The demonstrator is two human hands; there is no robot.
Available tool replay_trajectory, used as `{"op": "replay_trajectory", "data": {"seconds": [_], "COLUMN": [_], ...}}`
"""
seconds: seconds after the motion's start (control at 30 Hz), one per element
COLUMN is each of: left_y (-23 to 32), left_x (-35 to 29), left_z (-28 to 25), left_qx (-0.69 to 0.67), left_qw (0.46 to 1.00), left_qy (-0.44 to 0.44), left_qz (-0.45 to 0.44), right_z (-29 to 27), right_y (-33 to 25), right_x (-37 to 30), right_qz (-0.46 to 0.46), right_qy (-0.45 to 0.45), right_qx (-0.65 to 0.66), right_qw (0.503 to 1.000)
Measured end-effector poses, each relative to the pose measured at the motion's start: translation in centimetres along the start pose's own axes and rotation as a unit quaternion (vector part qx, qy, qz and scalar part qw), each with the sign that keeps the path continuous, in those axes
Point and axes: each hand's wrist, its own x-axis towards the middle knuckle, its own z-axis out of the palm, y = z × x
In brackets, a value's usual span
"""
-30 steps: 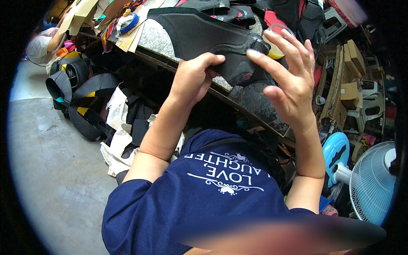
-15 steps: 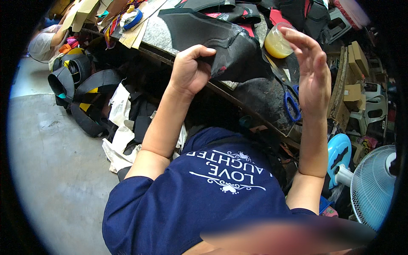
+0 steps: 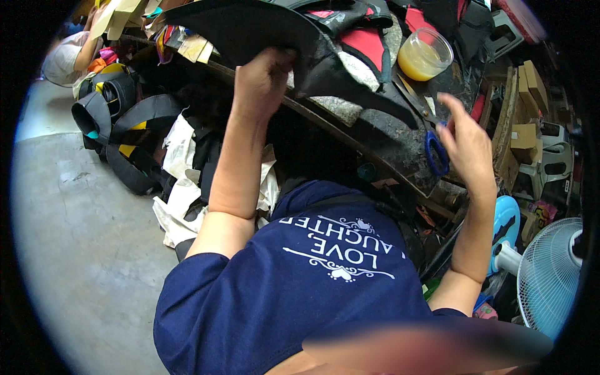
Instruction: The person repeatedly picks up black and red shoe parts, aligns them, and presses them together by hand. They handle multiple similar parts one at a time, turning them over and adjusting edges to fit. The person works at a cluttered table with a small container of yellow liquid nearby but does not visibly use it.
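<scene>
My left hand is closed on a large curved black sheet piece, which it holds up over the near edge of the workbench. One narrow flap of the piece hangs toward the right, above the bench top. My right hand holds nothing; its fingers are apart beside the blue handles of a pair of scissors lying on the bench. Whether a fingertip touches a handle I cannot tell. Behind the scissors stands a clear tub partly filled with a yellowish substance. Black and red pieces lie behind the raised sheet.
The dark workbench has a worn edge. Black straps and white cloth scraps lie at the left. Cardboard boxes and a fan stand at the right. Another person is at the far left.
The left hand has raised and turned the black sheet piece, uncovering red pieces behind it. My right hand has moved down from beside the tub to the scissors' handles.
</scene>
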Motion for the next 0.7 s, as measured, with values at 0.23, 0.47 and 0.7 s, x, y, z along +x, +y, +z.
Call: {"op": "replay_trajectory", "data": {"seconds": [0.23, 0.47, 0.7], "left_y": [-2.6, -3.4, -4.9], "left_x": [3.4, 5.5, 5.5], "left_z": [-0.4, 2.2, 3.9], "left_qx": [-0.506, -0.711, -0.733], "left_qw": [0.862, 0.685, 0.628], "left_qy": [0.032, -0.144, -0.251], "left_qz": [-0.012, -0.072, -0.075], "right_z": [1.4, 0.4, -1.0], "right_y": [1.5, 1.4, -0.9], "right_x": [-3.8, -4.1, -4.5], "right_qz": [-0.005, -0.013, 0.006], "right_qy": [-0.017, -0.036, -0.089], "right_qx": [0.011, 0.112, 0.581], "right_qw": [1.000, 0.993, 0.809]}}
